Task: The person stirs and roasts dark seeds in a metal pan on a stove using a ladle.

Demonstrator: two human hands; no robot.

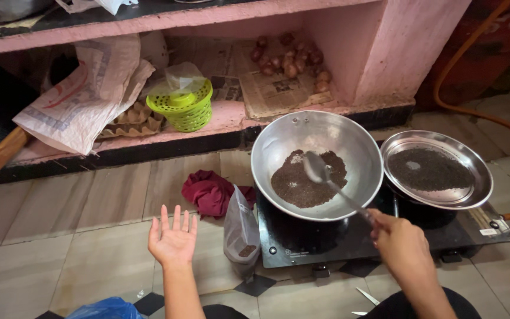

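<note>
Steel glints in the right hand [401,245], which is closed around the handle of a long spoon [326,177]; the spoon's bowl sits blurred over the dark seeds [302,186] heaped in the bottom of a round metal pan [278,142]. The left hand [174,236] is held out flat over the floor tiles [60,248], palm up, fingers spread, gripping nothing and touching nothing.

The pan rests on a black cooktop [302,242] that stands on the floor near the person. Just right of the pan, its rim almost touching, a shallow steel plate [479,189] sits on the same cooktop and carries a thin layer of the same dark seeds. Between the left hand and the cooktop a small clear plastic bag [240,227] stands upright, with a little dark stuff at its bottom. Just beyond it a crumpled maroon cloth [208,192] lies on the tiles. At the near left edge a blue plastic bag [104,309] shows in part.

Farther off, a low pink shelf [231,118] runs along the wall. On it, from left to right, lie a white woven sack [84,97], a cardboard egg tray [134,121], a lime-green lidded basket [184,109] with a clear bag on top, and newspaper [273,88] with a heap of small reddish onions [290,59] at the back. An orange hose [461,94] curves down at the far right.
</note>
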